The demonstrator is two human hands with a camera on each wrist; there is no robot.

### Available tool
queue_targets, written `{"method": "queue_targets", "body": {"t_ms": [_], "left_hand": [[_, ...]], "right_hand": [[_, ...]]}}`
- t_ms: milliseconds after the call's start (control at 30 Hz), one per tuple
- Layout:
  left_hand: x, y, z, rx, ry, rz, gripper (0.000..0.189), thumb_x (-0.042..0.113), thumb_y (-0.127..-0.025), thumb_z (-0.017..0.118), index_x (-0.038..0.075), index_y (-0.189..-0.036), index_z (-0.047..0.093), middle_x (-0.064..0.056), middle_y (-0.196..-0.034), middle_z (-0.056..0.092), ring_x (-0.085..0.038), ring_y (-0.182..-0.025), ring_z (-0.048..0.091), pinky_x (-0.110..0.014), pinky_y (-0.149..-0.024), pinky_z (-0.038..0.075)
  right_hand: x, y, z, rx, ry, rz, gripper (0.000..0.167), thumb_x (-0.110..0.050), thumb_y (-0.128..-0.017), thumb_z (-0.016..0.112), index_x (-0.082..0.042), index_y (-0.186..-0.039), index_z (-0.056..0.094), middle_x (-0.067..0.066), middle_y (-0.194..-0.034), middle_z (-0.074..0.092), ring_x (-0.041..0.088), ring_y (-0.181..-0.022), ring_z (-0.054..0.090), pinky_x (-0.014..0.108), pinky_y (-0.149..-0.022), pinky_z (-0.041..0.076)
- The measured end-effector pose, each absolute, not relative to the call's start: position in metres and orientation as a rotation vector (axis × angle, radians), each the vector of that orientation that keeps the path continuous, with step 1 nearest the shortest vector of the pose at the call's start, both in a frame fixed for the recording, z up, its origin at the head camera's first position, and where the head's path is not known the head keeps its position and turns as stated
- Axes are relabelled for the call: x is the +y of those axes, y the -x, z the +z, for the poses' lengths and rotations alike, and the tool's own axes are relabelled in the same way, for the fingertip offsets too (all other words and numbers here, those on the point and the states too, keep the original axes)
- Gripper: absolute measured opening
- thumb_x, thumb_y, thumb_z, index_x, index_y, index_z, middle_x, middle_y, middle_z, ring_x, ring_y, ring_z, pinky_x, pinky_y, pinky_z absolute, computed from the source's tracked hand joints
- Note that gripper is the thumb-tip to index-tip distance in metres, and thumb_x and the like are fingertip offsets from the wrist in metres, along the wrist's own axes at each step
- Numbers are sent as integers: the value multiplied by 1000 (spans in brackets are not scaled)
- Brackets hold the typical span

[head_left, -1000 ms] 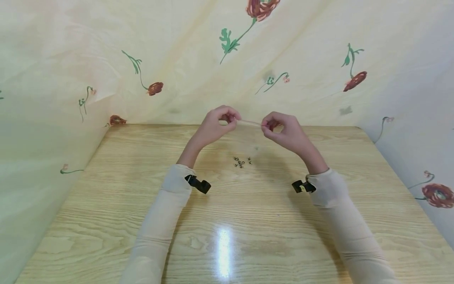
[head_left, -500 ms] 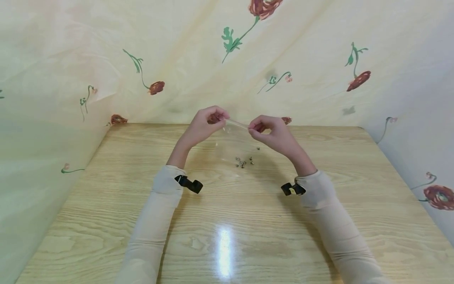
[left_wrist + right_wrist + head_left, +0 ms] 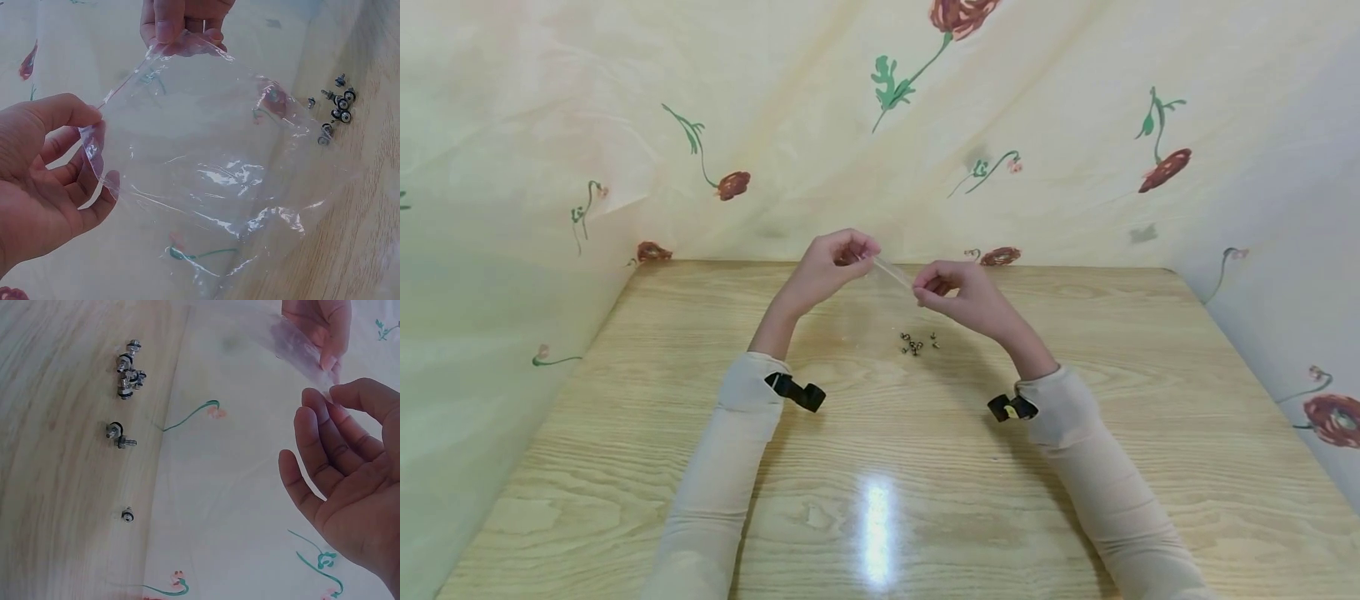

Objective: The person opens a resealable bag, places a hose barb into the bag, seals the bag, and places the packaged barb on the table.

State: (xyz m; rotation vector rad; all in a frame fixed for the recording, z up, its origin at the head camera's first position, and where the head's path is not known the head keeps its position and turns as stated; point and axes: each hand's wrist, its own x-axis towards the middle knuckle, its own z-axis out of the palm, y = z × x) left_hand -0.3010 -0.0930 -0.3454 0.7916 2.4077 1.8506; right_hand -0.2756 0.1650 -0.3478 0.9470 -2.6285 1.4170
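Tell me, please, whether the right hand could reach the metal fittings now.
Probably not without letting go: the right hand pinches the clear bag. Otherwise the way looks free; the metal fittings lie loose on the table.

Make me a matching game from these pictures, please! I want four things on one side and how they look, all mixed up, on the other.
Things:
1. plastic bag
2. little metal pieces
3. table
4. backdrop

How they look:
A. pale brown, with wood grain
B. cream, with a floral print
C. see-through, shiny and creased
D. silvery and black, in a loose scatter

Right pairs: 1-C, 2-D, 3-A, 4-B
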Motion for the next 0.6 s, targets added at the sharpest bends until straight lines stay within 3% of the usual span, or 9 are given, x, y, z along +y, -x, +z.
{"method": "queue_targets", "body": {"t_ms": [267,600], "left_hand": [[-93,301,-346,2387,-812,1808,20,4,-95,67,-3,-114,67,-11,-104,67,-16,-90,60,-25,-80,49],[-89,301,-349,2382,-875,1748,21,6,-95,69,-4,-113,68,-10,-101,68,-17,-90,61,-25,-81,49]], "right_hand": [[162,276,-351,-2660,-951,1384,9,-5,-95,68,2,-98,72,14,-89,72,16,-80,64,26,-75,53],[160,275,-352,-2675,-944,1410,14,-6,-97,65,3,-106,72,15,-91,72,17,-81,65,27,-76,53]]}}
